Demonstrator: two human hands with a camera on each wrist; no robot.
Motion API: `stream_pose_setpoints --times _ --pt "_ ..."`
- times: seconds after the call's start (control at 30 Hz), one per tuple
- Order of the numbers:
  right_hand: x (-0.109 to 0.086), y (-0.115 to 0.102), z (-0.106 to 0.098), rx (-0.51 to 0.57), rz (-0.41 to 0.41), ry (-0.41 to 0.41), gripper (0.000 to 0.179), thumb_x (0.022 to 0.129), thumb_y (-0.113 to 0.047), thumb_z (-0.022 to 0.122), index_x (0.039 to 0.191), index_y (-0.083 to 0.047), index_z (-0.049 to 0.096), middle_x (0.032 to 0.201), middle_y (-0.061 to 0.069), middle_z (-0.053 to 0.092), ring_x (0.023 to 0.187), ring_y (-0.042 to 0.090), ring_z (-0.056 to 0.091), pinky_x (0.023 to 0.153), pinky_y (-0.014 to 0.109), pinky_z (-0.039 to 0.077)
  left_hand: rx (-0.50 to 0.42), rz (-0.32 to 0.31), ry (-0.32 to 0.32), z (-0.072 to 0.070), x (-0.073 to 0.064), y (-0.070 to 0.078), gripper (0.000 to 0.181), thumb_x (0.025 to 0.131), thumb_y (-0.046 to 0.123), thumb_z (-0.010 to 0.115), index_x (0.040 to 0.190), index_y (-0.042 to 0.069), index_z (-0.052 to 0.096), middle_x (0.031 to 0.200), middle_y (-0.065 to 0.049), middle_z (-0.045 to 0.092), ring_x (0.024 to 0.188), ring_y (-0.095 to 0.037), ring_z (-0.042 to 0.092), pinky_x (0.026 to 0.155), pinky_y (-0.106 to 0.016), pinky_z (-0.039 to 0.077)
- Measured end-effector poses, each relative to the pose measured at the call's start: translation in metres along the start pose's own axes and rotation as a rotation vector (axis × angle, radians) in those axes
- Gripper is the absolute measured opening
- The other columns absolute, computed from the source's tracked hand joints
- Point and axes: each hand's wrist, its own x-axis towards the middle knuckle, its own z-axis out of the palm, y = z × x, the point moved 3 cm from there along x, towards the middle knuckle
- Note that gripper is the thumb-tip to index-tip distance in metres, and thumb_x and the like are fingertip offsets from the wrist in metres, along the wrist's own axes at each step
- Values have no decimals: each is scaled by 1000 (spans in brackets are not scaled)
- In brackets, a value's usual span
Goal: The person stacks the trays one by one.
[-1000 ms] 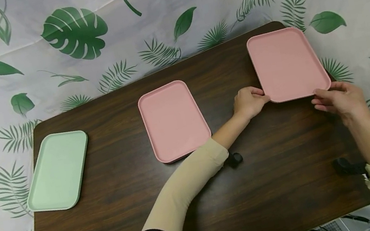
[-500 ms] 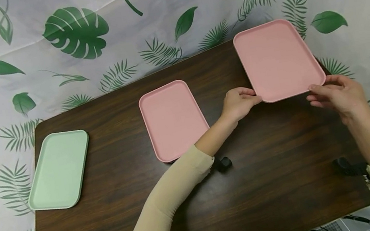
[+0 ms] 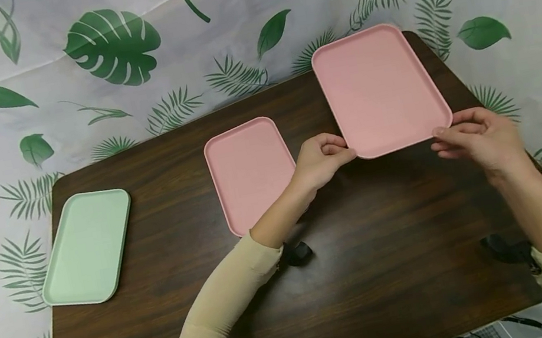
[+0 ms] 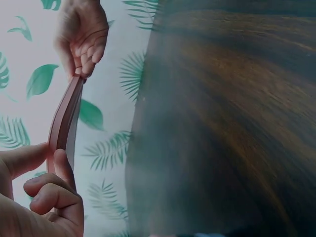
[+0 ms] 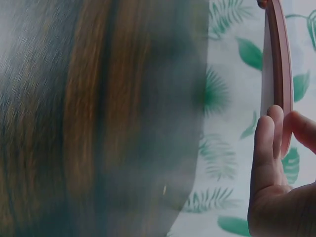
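Both hands pinch the near corners of a larger pink tray (image 3: 382,90), which is raised over the far right part of the table. My left hand (image 3: 320,160) has its thumb and fingers on the near left corner. At the near right corner, my right hand (image 3: 478,140) grips with the thumb on top and fingers beneath. Seen edge-on in the left wrist view, the pink tray (image 4: 64,118) spans from one hand to the other. A smaller pink tray (image 3: 250,172) lies on the table to the left, its near right part hidden behind my left forearm.
A light green tray (image 3: 87,247) lies at the left edge of the dark wooden table (image 3: 374,271). Behind and beside the table hangs a white cloth (image 3: 203,19) with green leaf prints. Cables (image 3: 533,322) show past the near right edge.
The larger pink tray has risen off the far right corner of the table and moved left, with both hands still gripping it. The smaller pink and green trays have stayed in place.
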Motion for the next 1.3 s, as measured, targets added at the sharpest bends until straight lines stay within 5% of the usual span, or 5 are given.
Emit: stream_pose_setpoints --times 0.2,0.33,0.53,0.9,1.3 --pt "-5 1 19 16 10 -74 32 81 2 77 103 2 54 78 5 73 63 18 72 56 30 55 -156 2 12 -21 -18 -5 18 84 2 75 98 0 64 74 -2 63 75 -14 59 74 -24 46" --pt "-6 1 33 -72 4 -105 30 82 -4 78 102 1 57 79 4 73 65 17 72 58 30 56 -125 31 6 -37 -29 -8 18 85 2 73 100 -1 63 76 -2 65 74 -14 59 73 -22 46" --pt "-9 4 51 -104 31 -206 26 84 -5 77 101 3 60 82 9 74 69 20 73 61 32 56 -121 46 16 -62 -46 -15 17 86 1 72 99 -2 62 76 -3 64 62 -14 52 54 -23 36" --pt "-16 18 97 -207 68 -327 31 86 -10 77 103 7 58 84 14 73 73 24 73 66 37 57 -189 -29 68 -104 -83 -40 19 85 -3 69 100 -3 58 76 -1 61 48 -3 40 44 -19 29" --pt "-26 45 139 -244 139 -439 31 87 -10 75 105 10 59 90 22 71 77 28 72 70 40 57 -175 -73 109 -140 -125 -65 22 86 -4 69 104 -8 57 80 -4 65 66 -12 62 61 -23 51"
